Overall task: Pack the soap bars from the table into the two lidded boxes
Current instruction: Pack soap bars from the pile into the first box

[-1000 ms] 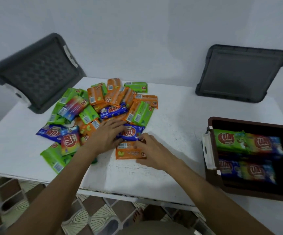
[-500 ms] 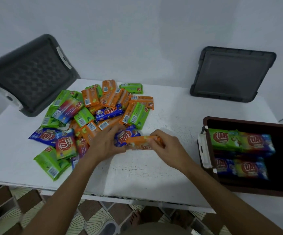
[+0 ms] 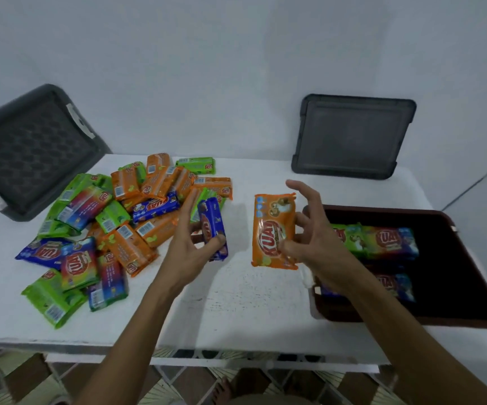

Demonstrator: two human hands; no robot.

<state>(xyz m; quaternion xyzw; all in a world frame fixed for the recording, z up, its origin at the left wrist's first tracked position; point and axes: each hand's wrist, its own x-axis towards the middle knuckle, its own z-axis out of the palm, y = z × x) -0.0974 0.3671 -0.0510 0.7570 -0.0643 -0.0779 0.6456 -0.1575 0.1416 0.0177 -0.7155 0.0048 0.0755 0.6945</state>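
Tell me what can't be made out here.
Head view:
Brown box: inside too dark to judge its depth.
Soap bars in it: partly hidden by the right hand and forearm.
Grey lid at left: cut off by the frame edge.
Second box: not in view.
Wrapper small print: blurred.

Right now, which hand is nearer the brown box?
Right. The right hand, holding an orange bar, is at the box; the left hand, holding a blue bar, is farther left by the pile.
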